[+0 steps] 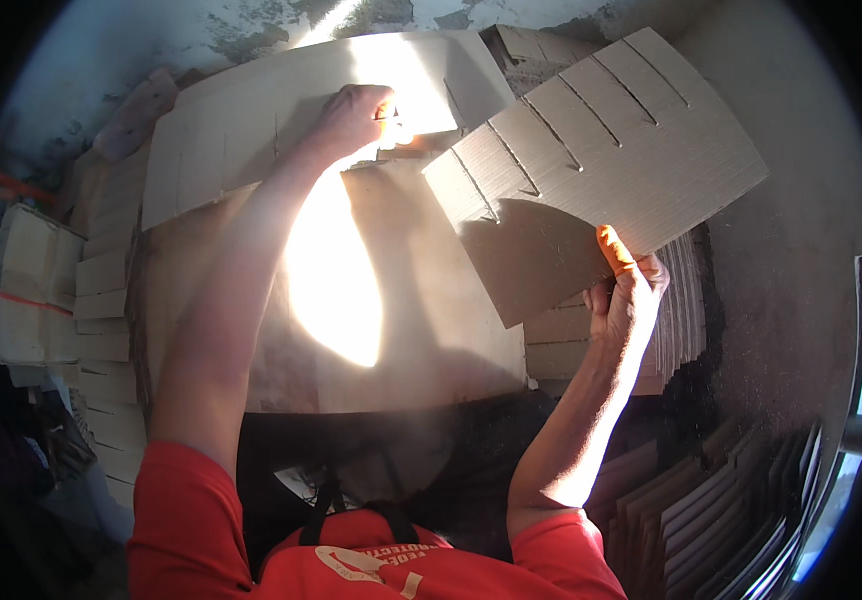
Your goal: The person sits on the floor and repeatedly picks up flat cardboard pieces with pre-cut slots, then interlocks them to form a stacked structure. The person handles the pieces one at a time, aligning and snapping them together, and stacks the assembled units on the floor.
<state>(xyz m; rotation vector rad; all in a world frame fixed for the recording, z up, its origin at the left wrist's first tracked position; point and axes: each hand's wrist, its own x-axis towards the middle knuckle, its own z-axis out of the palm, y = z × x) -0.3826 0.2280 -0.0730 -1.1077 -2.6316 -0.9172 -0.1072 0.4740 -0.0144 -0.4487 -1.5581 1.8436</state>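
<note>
My right hand [629,285] pinches the lower edge of a slotted cardboard sheet [686,165], thumb on top and fingers underneath. The sheet is raised and tilted, with a row of parallel slits cut in from its upper left edge. Over the far side of the work table, my left hand [354,118] is closed at the near edge of another slotted cardboard sheet [221,120]. Glare washes out its fingertips, so what they grip is hidden. Bright sunlight falls across the bare tabletop [431,300] between my arms.
Stacked cardboard pieces [106,300] line the table's left side, beside a pale carton [36,285] with a red line. Another cardboard stack [679,320] stands behind my right hand. Several upright sheets [711,510] lean at the lower right. A worn wall [201,40] rises behind.
</note>
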